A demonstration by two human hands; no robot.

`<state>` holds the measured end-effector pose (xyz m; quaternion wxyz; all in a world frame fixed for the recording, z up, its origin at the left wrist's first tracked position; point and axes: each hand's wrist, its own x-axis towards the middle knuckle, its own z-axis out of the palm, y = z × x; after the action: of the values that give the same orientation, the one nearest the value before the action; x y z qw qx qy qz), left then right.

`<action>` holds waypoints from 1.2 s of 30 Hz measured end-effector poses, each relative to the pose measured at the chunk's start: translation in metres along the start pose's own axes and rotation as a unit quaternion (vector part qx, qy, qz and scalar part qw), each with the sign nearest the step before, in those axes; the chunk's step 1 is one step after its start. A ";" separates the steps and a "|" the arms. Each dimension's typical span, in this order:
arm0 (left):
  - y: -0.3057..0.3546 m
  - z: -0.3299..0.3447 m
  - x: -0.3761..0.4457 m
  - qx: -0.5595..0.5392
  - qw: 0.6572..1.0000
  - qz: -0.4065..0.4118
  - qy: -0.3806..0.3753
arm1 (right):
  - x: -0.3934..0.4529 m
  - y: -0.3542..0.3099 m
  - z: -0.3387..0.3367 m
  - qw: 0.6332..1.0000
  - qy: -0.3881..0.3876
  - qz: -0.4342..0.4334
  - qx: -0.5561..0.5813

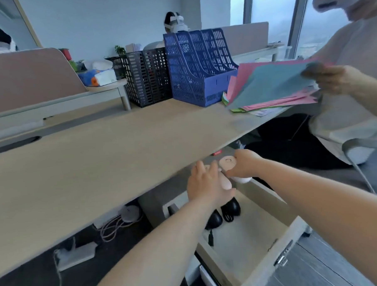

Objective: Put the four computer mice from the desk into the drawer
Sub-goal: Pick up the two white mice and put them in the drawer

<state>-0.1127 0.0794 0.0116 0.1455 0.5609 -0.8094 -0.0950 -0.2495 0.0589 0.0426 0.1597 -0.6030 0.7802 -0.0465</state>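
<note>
The drawer [270, 204] stands pulled out below the desk's front edge. Two black mice [230, 209] [214, 220] lie side by side on its pale floor. Over the drawer's back, my right hand [243, 165] grips a pink mouse [227, 162] with a white underside. My left hand [206, 185] holds another pale pink mouse [226, 183], mostly hidden by my fingers. Both hands are close together, nearly touching.
The wooden desk [97, 159] carries blue [199, 66] and black file racks [148, 75] at the back. A seated person at the right holds coloured paper sheets [273, 85]. Cables and a power strip [76, 256] lie on the floor under the desk.
</note>
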 end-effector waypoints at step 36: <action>0.010 0.148 -0.058 0.130 0.969 -0.078 -0.194 | -0.014 0.075 0.144 0.981 -0.183 0.001 -0.061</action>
<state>-0.1528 0.1359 -0.1320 -0.0964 0.6073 -0.7813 -0.1076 -0.2724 0.1098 -0.1105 0.2627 -0.6090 0.7399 0.1122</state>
